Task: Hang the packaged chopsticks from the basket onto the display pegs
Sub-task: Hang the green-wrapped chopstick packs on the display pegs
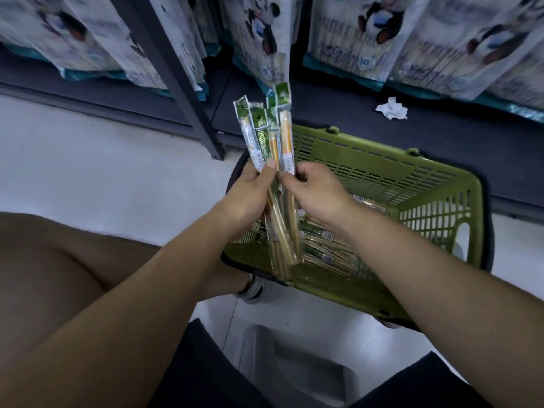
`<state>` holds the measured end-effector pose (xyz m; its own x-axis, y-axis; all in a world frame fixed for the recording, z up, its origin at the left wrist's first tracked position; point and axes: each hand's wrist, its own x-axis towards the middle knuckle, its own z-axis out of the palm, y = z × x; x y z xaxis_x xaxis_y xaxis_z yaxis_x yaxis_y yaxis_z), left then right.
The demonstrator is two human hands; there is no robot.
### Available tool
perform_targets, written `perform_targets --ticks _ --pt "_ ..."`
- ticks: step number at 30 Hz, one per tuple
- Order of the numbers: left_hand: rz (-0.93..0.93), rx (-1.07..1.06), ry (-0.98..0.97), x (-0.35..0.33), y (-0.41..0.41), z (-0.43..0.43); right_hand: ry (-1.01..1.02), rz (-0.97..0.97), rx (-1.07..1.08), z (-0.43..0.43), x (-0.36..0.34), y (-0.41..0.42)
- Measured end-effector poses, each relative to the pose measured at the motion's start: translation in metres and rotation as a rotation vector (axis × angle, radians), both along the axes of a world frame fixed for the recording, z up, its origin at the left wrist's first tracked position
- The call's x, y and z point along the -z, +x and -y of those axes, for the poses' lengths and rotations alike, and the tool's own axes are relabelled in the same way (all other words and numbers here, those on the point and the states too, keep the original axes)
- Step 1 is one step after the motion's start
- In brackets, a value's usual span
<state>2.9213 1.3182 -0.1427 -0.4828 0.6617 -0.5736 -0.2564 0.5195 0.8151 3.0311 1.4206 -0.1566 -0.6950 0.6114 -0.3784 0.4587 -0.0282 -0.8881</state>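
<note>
Dark shorts (206, 375) and a bare knee (59, 260) fill the bottom edge, with a white stool (294, 363) between the legs. Both forearms reach forward over the floor (103, 157).

Left hand (250, 187): grip clamped on a fanned bundle of packaged chopsticks (270, 134), thumb pressed on the front, at least 4 packs, green header cards pointing up.
Right hand (315, 189): grip together, thumb and fingers pinching the rightmost packs of the same bundle. The 2 hands are just beside each other.

The bundle is held above the near-left corner of the green basket (382, 172); its lower ends hang over the rim. More packs (323, 248) lie flat on the basket's bottom.

The basket is just in front of a dark bottom shelf (441, 136). A crumpled white paper (391, 108) lies on that shelf. Panda-printed bags (368, 33) stand along the back. No display pegs in view.
</note>
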Motion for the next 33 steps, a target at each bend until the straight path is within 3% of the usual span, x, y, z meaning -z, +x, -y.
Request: perform_targets --ticks 4,6,9,13,18,22,27,33 --pt "-0.057 0.044 0.059 0.005 -0.004 0.002 0.419 0.088 -0.226 -0.001 -0.005 0.003" --pt "-0.045 0.066 0.088 0.001 -0.007 0.003 0.515 0.169 -0.321 -0.006 -0.004 0.006" --pt "-0.017 0.053 0.142 -0.005 -0.01 0.001 0.432 0.092 -0.387 -0.01 -0.002 0.008" --pt "-0.081 0.053 0.201 -0.007 -0.019 0.0 0.257 -0.008 -0.208 -0.016 0.028 0.01" --pt "-0.281 0.014 0.085 -0.001 -0.033 0.001 0.176 0.336 -0.278 -0.013 0.103 0.055" --pt "-0.264 -0.065 0.043 0.006 -0.034 0.003 0.22 0.601 -0.473 0.006 0.143 0.086" --pt "-0.247 -0.087 0.024 0.012 -0.032 0.001 0.428 0.634 -0.567 0.018 0.161 0.087" --pt "-0.268 -0.093 0.024 0.015 -0.031 0.001 0.46 0.712 -0.605 0.022 0.168 0.091"
